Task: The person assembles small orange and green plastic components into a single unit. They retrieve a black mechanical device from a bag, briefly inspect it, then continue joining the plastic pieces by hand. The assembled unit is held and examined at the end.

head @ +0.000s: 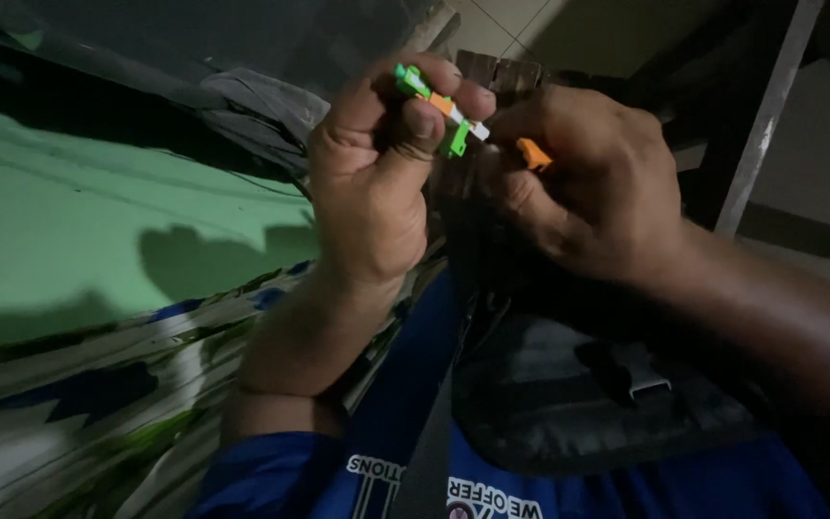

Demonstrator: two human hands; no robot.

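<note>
Connector (439, 108), small, green, orange and white plastic, at about 12 o'clock in the head view, pinched between thumb and fingertips of left hand (372, 178). Long axis tilted, running from upper left at 10 o'clock down to lower right at 4 o'clock; green end cap uppermost at left, white tip lowermost at right.

Left to right: green surface (79, 231) at 9 o'clock with cast shadows; patterned cloth (98, 384) in green, blue and white at 7 o'clock; left hand clenched on the connector body; right hand (588, 183) at 1 o'clock, fingertips closed on a separate orange piece (533, 152).

Orange piece just beside the connector's white tip, lying toward 4 o'clock from it; contact between the two not discernible. Right hand nearer to the tip end, left hand nearer to the green cap end.

Below both hands, at 6 o'clock: dark bag (578, 384) with buckle, resting against blue garment (386, 461). Pale metal bar (766, 125) slanting at 2 o'clock. Lighting dim; finer detail of the connector not legible.
</note>
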